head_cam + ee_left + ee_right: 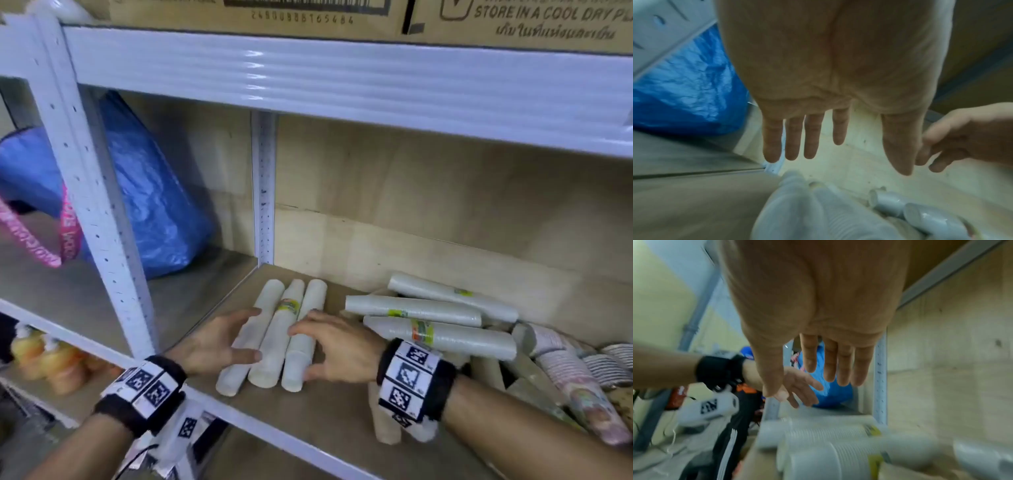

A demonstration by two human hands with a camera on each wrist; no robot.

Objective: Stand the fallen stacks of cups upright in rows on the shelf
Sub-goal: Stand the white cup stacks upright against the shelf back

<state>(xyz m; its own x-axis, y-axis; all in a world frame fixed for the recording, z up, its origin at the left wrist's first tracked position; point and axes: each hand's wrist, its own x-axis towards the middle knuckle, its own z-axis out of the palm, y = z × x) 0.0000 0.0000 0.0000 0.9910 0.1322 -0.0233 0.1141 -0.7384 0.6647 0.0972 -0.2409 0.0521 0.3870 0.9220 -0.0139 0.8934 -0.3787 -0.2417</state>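
Three white cup stacks (270, 335) lie side by side on the wooden shelf board (308, 421), narrow ends toward the back. My left hand (248, 334) hovers at their left side with fingers spread and straight. My right hand (301, 353) is at their right side, fingers extended near the rightmost stack; I cannot tell whether they touch it. In the left wrist view the left hand (846, 162) is open above the stacks (797, 211). The right wrist view shows the right hand (805, 386) open over the stacks (828, 434). Neither hand holds anything.
More fallen white stacks (428, 315) are piled crosswise at the right, with patterned cup stacks (582, 387) beyond them. A blue bag (154, 192) fills the neighbouring bay left of the metal post (263, 188). The upper shelf beam (342, 75) hangs overhead, carrying cardboard boxes (239, 13).
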